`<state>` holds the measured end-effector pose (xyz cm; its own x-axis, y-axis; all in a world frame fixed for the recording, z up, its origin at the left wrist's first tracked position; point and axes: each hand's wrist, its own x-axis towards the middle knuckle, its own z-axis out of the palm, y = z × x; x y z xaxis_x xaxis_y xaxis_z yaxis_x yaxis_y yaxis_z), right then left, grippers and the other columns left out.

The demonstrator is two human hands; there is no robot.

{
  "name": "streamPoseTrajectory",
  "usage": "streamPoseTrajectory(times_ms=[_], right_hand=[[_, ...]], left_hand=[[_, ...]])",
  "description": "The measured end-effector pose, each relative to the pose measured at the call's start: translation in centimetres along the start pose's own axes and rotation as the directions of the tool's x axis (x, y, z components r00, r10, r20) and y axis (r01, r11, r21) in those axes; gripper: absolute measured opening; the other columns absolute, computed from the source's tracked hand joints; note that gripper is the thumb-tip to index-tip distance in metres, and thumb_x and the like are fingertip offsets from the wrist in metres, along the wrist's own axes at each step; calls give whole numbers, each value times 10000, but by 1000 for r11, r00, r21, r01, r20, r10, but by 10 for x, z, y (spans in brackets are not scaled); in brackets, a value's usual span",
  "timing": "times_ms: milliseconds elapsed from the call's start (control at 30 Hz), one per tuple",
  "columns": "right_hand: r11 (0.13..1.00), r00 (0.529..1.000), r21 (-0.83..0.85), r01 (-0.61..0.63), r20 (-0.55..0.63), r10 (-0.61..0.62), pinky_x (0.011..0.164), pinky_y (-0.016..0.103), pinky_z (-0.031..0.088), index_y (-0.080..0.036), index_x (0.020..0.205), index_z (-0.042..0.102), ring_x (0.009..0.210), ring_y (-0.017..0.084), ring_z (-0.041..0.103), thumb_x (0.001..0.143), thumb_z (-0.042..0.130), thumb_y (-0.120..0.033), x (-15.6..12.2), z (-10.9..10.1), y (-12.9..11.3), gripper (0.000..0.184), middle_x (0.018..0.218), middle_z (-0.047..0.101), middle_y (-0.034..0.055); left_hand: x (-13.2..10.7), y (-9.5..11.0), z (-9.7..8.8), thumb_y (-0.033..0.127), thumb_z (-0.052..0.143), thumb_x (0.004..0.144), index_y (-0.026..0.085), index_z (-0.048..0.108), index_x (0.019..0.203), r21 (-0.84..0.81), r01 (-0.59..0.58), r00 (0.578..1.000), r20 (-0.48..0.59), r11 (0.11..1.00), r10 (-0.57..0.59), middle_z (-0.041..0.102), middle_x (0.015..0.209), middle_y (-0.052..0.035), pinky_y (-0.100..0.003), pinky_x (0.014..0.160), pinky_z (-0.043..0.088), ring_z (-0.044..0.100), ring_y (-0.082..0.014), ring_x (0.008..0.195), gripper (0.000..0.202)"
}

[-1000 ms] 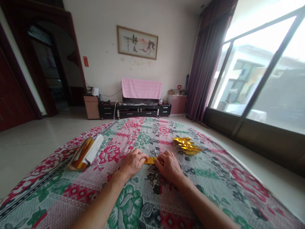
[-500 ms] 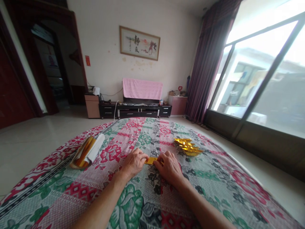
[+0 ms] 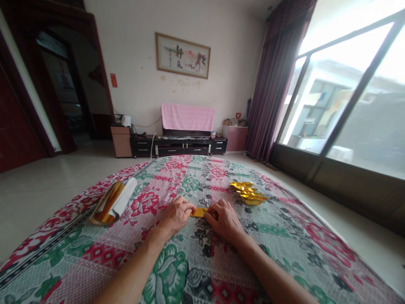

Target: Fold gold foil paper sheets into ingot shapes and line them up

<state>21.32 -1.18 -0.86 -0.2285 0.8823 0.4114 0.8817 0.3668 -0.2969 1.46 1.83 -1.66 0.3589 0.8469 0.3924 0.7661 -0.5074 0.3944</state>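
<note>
A narrow folded strip of gold foil paper (image 3: 198, 212) lies flat on the patterned cloth between my hands. My left hand (image 3: 179, 214) pinches its left end, with the fingers closed and bent. At the other end, my right hand (image 3: 223, 217) has its thumb and fingers closed on the strip. Both ends of the paper are hidden under my fingertips. To the right, beyond my right hand, sits a row of folded gold foil pieces (image 3: 248, 194), pointed and nested together. A curled bundle of gold and white paper sheets (image 3: 113, 202) rests to the left.
A flowered cloth (image 3: 171, 270) in red, green and grey covers the rounded surface under my hands. Across the room stands a low black cabinet (image 3: 182, 148), with a pink towel (image 3: 188, 117) above it. Window panes and a purple curtain (image 3: 268, 84) are on the right.
My hands stay on the gold strip, and slightly more of it shows between them. The whole view has shifted a little; the folded pieces and the paper bundle rest as before.
</note>
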Motion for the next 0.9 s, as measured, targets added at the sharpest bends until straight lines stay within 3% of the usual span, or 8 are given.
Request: streamPoseTrajectory(times_ms=[500, 900], right_hand=[[1000, 1000, 21, 11, 24, -11, 737, 245, 326, -203, 871, 620, 804, 147, 475, 854, 470, -265, 1, -1, 4, 163, 861, 519, 35], [997, 997, -60, 52, 52, -49, 706, 244, 313, -191, 793, 631, 801, 145, 452, 894, 413, -265, 3, -5, -3, 252, 872, 516, 51]], left_hand=[[-2, -2, -3, 214, 445, 827, 265, 695, 856, -21, -31, 999, 11, 999, 31, 577, 868, -14, -297, 824, 418, 520, -146, 849, 257], [4, -3, -15, 227, 440, 824, 267, 704, 886, -75, -19, 991, 132, 997, 29, 594, 908, -10, -249, 846, 406, 540, -132, 875, 273]])
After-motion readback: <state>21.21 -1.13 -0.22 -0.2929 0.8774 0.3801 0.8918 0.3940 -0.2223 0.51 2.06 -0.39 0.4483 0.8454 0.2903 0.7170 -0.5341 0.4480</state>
